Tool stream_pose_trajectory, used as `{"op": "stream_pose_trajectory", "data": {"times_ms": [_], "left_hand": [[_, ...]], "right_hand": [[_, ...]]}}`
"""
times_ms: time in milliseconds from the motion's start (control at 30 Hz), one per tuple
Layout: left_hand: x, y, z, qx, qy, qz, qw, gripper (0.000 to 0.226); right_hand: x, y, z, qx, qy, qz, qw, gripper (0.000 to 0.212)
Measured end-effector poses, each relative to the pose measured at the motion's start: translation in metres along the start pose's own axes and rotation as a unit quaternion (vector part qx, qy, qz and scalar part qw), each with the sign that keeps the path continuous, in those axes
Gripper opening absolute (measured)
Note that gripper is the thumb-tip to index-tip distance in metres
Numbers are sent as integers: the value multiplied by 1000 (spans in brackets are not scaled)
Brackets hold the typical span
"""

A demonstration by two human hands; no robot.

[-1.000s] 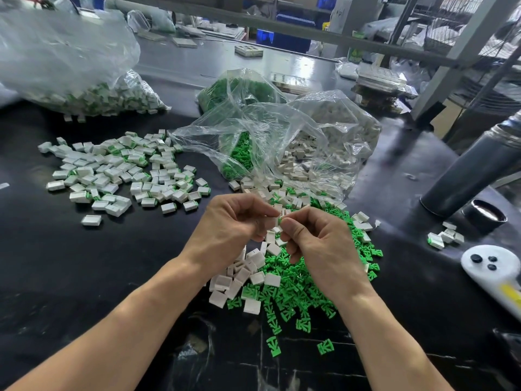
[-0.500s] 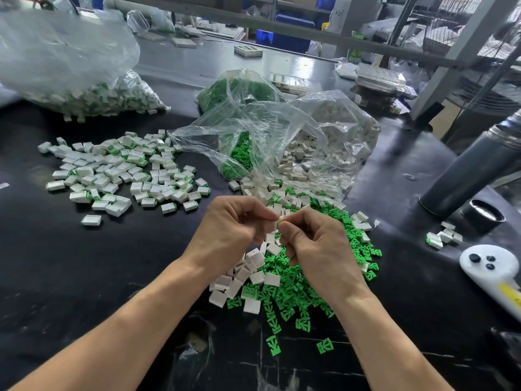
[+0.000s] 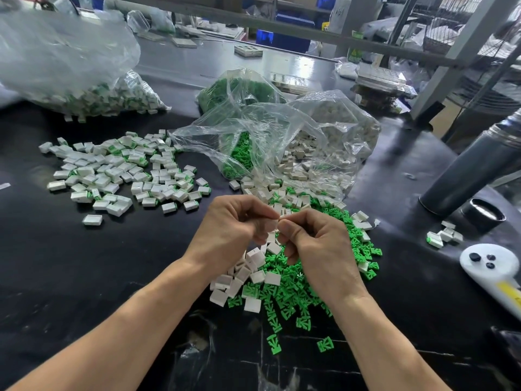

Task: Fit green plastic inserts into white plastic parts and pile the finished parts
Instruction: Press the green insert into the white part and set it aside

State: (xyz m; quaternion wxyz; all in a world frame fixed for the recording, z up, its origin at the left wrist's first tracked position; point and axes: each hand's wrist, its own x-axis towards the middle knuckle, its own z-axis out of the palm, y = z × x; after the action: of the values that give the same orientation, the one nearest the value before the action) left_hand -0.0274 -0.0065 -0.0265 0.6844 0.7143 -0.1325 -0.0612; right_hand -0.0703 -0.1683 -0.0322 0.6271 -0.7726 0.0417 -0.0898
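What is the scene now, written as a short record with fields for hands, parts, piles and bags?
hands: left hand and right hand meet fingertip to fingertip, pinching a small white part
loose stock: green inserts and white parts under the hands
finished pile: at left on the black table
bags: clear bags behind

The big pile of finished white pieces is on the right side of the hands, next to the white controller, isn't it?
Not quite. The head view shows the big pile of finished white pieces on the left side of the hands. Beside the white controller on the right sits only a small cluster.
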Motion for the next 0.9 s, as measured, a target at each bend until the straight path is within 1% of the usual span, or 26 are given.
{"op": "stream_pose_trajectory", "data": {"times_ms": [133, 300, 400, 467, 567, 667, 733, 833, 900], "left_hand": [[0, 0, 2, -20, 5, -4, 1000, 14], [4, -1, -4, -10, -15, 11, 1000, 17], [6, -1, -5, -26, -17, 19, 999, 15], [7, -3, -4, -32, -14, 20, 999, 16], [8, -6, -3, -27, -14, 25, 999, 16], [8, -7, -2, -2, -21, 34, 999, 13], [8, -8, 1, 9, -19, 35, 999, 10], [6, -7, 7, -6, -32, 32, 999, 7], [4, -5, 11, -18, -44, 24, 999, 7]], "right_hand": [[-2, -1, 0, 33, -3, 5, 999, 22], [0, -3, 0, 78, -17, 23, 997, 10], [2, -5, -3, 132, -27, 21, 991, 11], [3, -4, -3, 157, -30, 25, 987, 17], [3, -2, 0, 178, -17, 42, 983, 32], [3, -3, 3, 146, 0, 44, 988, 46], [3, -5, 6, 120, -2, 49, 992, 55], [2, -9, 13, 82, -5, 56, 995, 67], [2, -12, 17, 82, 1, 64, 995, 68]]}}
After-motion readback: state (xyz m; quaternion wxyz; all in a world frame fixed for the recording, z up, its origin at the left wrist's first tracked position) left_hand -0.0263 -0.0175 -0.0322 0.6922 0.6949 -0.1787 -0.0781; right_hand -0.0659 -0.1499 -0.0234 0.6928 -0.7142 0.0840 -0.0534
